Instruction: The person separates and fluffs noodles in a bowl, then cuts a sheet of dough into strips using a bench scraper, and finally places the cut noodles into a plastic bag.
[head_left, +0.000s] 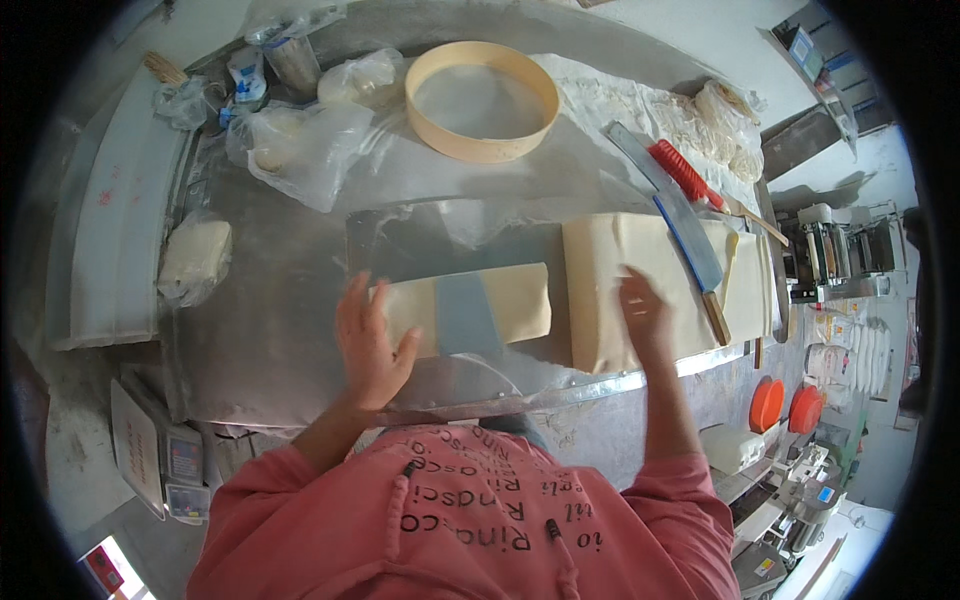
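Note:
On the steel worktop lies a flat, pale strip of dough sheet (521, 300), with a blue-grey band (466, 315) across its middle; I cannot tell what the band is made of. My left hand (375, 345) is spread at the strip's left end, fingers apart, touching or just over it. To the right stands a thick block of folded or stacked dough sheets (600, 292). Over its front part is my right hand (645, 311), blurred, with gaps between the fingers and nothing visible in it. A large knife (690, 240) with a blue edge and wooden handle rests across the block.
Behind are a round wooden-rimmed sieve (484, 142), plastic bags of dough (300, 146) and a floury cloth (600, 86). A red brush (679, 172) lies beyond the knife. A wrapped dough piece (196, 255) sits at left. The worktop's front edge (570, 391) is close to my body.

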